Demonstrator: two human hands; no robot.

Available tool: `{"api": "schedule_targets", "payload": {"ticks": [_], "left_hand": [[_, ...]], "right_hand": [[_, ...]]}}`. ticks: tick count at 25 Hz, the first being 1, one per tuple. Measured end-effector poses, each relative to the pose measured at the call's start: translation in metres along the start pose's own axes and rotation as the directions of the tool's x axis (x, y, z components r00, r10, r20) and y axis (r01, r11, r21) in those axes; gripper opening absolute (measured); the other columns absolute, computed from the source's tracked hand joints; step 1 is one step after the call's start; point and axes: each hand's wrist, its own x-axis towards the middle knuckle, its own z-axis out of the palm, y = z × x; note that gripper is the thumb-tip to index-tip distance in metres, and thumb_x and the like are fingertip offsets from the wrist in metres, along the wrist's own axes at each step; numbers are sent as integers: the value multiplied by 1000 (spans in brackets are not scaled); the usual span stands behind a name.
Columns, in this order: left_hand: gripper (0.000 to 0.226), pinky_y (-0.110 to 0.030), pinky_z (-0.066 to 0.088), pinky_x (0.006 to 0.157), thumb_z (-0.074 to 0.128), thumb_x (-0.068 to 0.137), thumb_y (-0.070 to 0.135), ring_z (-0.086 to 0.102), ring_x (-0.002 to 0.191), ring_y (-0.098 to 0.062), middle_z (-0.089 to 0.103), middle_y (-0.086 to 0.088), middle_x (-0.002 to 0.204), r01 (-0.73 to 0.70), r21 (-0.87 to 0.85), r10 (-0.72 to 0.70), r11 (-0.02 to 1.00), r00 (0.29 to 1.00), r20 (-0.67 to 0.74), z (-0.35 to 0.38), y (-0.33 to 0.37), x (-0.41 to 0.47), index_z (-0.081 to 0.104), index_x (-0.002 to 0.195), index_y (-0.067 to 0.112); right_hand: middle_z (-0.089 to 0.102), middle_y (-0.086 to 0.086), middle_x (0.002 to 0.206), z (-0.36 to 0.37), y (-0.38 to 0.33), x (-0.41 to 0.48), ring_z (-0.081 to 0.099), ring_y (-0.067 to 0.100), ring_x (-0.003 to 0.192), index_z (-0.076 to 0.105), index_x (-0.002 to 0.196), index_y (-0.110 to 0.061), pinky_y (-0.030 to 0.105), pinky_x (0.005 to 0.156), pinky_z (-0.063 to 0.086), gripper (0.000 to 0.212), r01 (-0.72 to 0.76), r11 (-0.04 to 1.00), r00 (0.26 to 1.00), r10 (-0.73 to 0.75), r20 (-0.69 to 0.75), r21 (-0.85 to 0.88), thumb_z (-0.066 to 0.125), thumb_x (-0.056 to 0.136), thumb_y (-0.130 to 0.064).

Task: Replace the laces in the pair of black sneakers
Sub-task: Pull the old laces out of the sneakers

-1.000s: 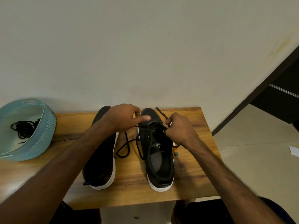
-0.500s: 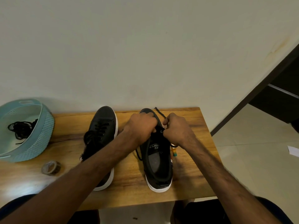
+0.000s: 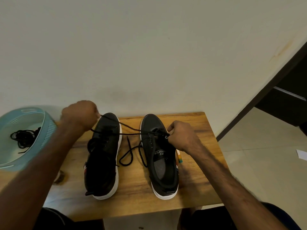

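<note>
Two black sneakers with white soles stand side by side on the wooden table [image 3: 196, 185], toes toward the wall. The left sneaker [image 3: 103, 156] is laced. The right sneaker [image 3: 160, 156] has a black lace [image 3: 128, 130] running through its front eyelets. My left hand [image 3: 80, 114], raised above the left sneaker's toe, pinches that lace and holds it taut to the left. The lace's other end lies in a loop on the table between the shoes. My right hand [image 3: 181, 135] grips the right sneaker's upper at its eyelet edge.
A light blue plastic basket [image 3: 44, 141] at the table's left end holds a bundle of black laces [image 3: 23, 137]. A roll of tape [image 3: 60, 177] shows partly behind my left forearm. The wall is just behind the table; a tiled floor and dark doorway lie to the right.
My left hand left the right sneaker's eyelets and moved up and left, drawing the lace out taut across the left sneaker. My right hand stayed on the right sneaker.
</note>
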Motion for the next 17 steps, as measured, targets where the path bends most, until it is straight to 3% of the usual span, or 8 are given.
{"api": "schedule_targets", "payload": {"ticks": [1,3,6,8,11,13,17], "left_hand": [[17,-37,47,83,58,96,34,62,102,-30,66,-6,114,-56,18,55,998,998,36,5,9,-4,71,103,25],[22,-37,48,83,55,97,40,60,103,-24,64,-1,114,-227,-16,226,974,973,-49,12,34,-14,67,109,26],[24,-33,45,76,48,100,39,57,103,-17,61,4,110,-506,-116,481,855,856,-189,27,85,-39,66,110,26],[25,-34,48,77,50,98,41,56,104,-18,61,4,110,-600,-82,592,796,799,-103,41,115,-49,65,112,25],[26,-34,42,73,54,96,40,56,107,-21,61,1,115,-586,51,585,809,811,29,60,136,-52,60,114,23],[27,-33,38,71,56,95,41,57,106,-22,61,-2,114,-537,119,540,835,842,9,65,141,-51,60,113,21],[29,-33,35,71,55,97,41,51,109,-22,53,-3,119,-551,190,564,813,825,-21,60,135,-45,65,112,18]], "right_hand": [[68,12,106,1,0,1,66,26,96,66,108,-4,44,81,59,26,-1,1000,1000,1,3,5,66,82,-5],[68,11,106,1,1,3,66,25,97,64,110,-8,44,82,59,28,-4,1000,1000,3,8,24,67,82,-6],[67,9,108,3,4,5,65,24,98,61,114,-11,43,82,59,33,-3,999,1000,3,8,42,69,82,-8],[66,9,110,3,6,5,64,23,99,60,116,-11,43,82,59,36,-1,998,1000,1,4,56,70,82,-8],[65,9,110,1,6,5,64,24,100,59,117,-11,43,82,59,40,2,997,1000,-3,13,72,74,80,-9],[65,9,109,1,6,5,64,24,99,59,117,-11,43,82,59,40,1,997,1000,-2,14,76,74,80,-9],[66,9,106,-1,3,3,65,24,97,62,113,-9,44,81,59,32,2,997,1000,-2,1,75,71,82,-7]]}}
